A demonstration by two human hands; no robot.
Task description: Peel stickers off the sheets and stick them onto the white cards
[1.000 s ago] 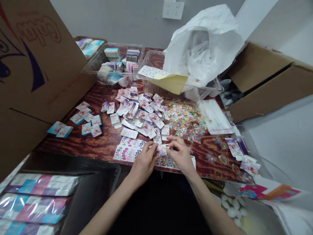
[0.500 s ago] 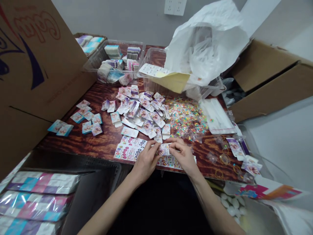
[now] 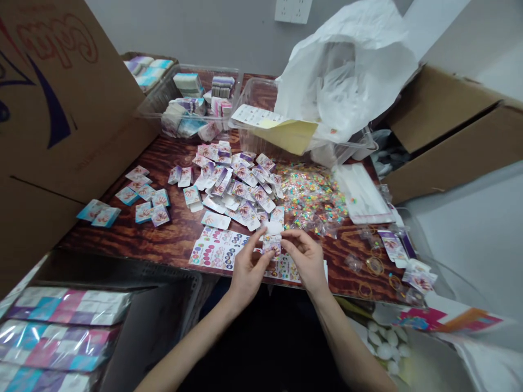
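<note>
Your left hand (image 3: 248, 270) and right hand (image 3: 306, 260) pinch a small white printed paper card (image 3: 272, 244) between their fingertips, held just above a glossy multicoloured sticker sheet (image 3: 217, 247) at the near edge of the dark reddish-brown wooden table (image 3: 122, 234). Farther away lies a loose heap of white-and-purple printed cards (image 3: 231, 188).

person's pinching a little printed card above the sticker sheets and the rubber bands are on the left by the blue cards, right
The rubber bands lie on the right of the table, not the left, as the head view shows; the rest holds.
</note>
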